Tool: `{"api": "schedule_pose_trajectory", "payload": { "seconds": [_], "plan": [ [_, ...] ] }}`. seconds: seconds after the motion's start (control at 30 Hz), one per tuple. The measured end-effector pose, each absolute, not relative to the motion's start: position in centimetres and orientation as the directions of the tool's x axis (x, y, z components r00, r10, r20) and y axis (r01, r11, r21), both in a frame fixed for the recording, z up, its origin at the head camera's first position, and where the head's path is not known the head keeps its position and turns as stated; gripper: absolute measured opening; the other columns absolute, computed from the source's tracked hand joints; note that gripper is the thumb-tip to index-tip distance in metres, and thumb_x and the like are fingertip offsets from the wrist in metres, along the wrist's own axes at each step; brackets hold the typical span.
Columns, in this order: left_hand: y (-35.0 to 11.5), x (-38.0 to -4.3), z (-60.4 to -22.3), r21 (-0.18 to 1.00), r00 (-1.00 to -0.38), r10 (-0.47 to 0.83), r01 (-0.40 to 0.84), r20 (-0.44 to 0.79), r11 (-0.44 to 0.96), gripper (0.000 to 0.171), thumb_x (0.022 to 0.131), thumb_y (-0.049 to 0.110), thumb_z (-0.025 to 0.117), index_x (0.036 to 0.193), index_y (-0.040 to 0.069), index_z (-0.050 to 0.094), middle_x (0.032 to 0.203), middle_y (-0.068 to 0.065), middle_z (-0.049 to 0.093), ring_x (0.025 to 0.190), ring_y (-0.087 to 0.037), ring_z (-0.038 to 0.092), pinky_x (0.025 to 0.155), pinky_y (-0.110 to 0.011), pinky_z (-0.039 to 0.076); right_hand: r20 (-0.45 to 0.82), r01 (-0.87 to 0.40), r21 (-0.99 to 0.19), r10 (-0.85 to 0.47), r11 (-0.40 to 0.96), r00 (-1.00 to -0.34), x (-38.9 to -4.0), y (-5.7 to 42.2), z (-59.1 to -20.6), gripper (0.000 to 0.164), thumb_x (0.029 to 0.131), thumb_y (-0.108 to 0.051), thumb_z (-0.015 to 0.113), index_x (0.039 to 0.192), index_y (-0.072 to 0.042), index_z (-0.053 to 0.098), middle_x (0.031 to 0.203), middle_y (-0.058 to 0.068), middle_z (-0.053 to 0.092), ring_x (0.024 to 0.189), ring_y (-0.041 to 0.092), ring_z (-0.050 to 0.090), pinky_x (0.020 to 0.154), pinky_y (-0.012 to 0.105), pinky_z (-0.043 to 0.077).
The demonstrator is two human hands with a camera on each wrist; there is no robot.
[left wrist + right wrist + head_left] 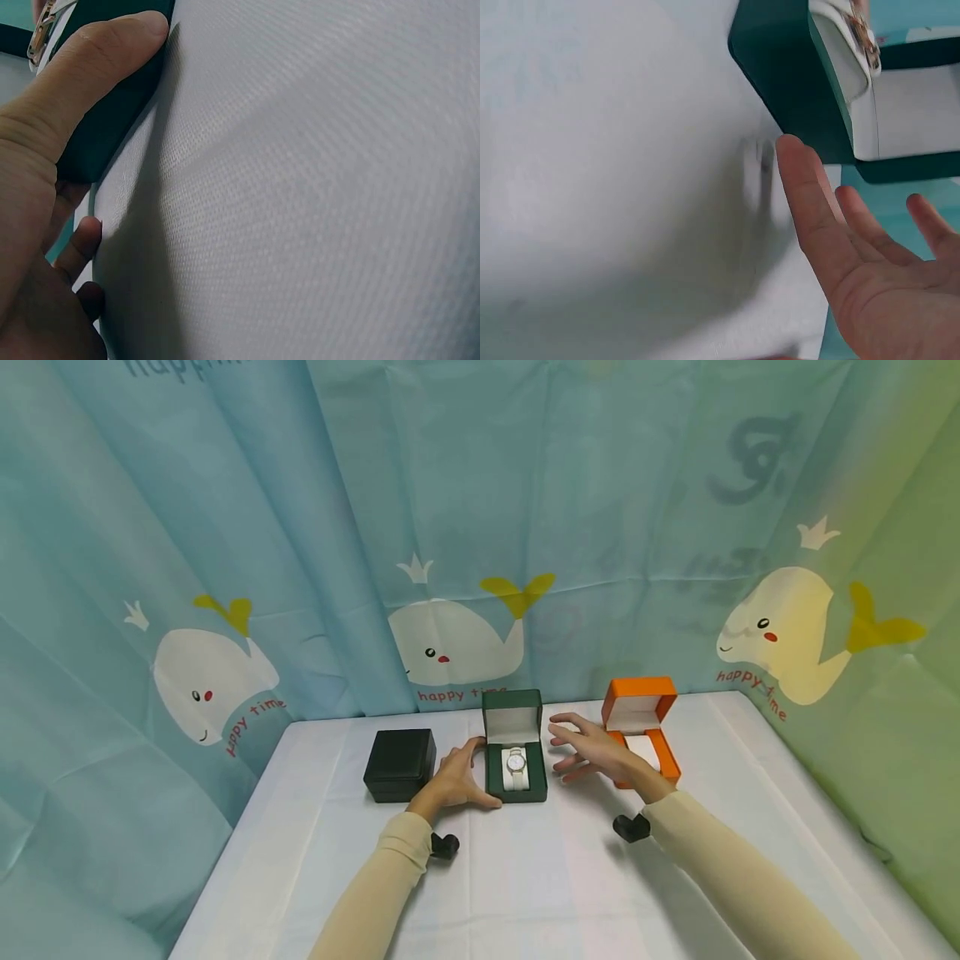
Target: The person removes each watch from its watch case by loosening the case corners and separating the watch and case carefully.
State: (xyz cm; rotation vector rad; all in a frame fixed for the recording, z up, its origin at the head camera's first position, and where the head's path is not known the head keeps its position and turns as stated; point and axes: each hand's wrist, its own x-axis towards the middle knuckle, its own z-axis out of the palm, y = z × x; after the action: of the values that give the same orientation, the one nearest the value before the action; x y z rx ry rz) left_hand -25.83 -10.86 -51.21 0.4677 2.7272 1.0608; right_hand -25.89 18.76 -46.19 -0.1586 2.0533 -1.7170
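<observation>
A dark green watch box (536, 770) stands with its lid raised near the back of the table. Inside it a watch (516, 763) with a white strap and pale dial sits round a white cushion. My left hand (453, 780) holds the box at its left side, thumb (112, 49) against the front face and the other fingers toward the back. To the right of the box, my right hand (594, 752) hovers with fingers spread and holds nothing. In the right wrist view its index finger (802, 187) lies close to the box's corner; in the head view a gap shows.
Left of my left hand stands a black box (400, 760) with its lid down. Behind my right hand an orange box (639, 688) stands with its lid up and a white cushion (642, 750) inside, partly hidden. A whale-printed curtain (465, 527) hangs behind the white-covered table (525, 893).
</observation>
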Motion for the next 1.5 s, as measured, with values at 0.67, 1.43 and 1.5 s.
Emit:
{"api": "schedule_pose_trajectory", "payload": {
  "seconds": [0.67, 1.43, 1.5],
  "plan": [
    [-10.9, -25.9, -51.4, 0.68, -0.932, 0.361, 0.243, -0.034, 0.692, 0.116, 0.057, 0.039, 0.101, 0.153, 0.017, 0.04, 0.11, -0.008, 0.055, 0.099, -0.025, 0.051, 0.089, -0.048, 0.047, -0.174, 0.104, -0.974, -0.368, 0.203, -0.913, -24.2, 16.6, -48.4, 0.052, 0.099, -0.003, 0.063, 0.149, 0.0, 0.048, 0.146, 0.03, 0.047, 0.099, 0.033, 0.068, 0.08, 0.048, 0.061],
    [-10.9, -26.0, -51.5, 0.694, -0.935, 0.354, 0.23, -0.039, 0.683, 0.115, 0.057, 0.039, 0.102, 0.152, 0.018, 0.041, 0.113, -0.01, 0.056, 0.102, -0.027, 0.051, 0.089, -0.051, 0.047, -0.085, -0.053, -0.85, -0.235, 0.525, -0.968, -23.7, 14.9, -48.5, 0.048, 0.091, -0.004, 0.076, 0.137, -0.003, 0.064, 0.14, 0.028, 0.053, 0.055, 0.023, 0.066, 0.061, 0.029, 0.055],
    [-10.9, -25.9, -51.5, 0.697, -0.935, 0.352, 0.225, -0.042, 0.681, 0.115, 0.057, 0.039, 0.102, 0.152, 0.018, 0.041, 0.114, -0.01, 0.056, 0.102, -0.027, 0.051, 0.09, -0.051, 0.047, -0.085, -0.055, -0.841, -0.233, 0.539, -0.969, -23.7, 14.8, -48.5, 0.048, 0.091, -0.005, 0.077, 0.137, -0.004, 0.065, 0.141, 0.028, 0.052, 0.054, 0.022, 0.066, 0.061, 0.027, 0.053]
  ]
}}
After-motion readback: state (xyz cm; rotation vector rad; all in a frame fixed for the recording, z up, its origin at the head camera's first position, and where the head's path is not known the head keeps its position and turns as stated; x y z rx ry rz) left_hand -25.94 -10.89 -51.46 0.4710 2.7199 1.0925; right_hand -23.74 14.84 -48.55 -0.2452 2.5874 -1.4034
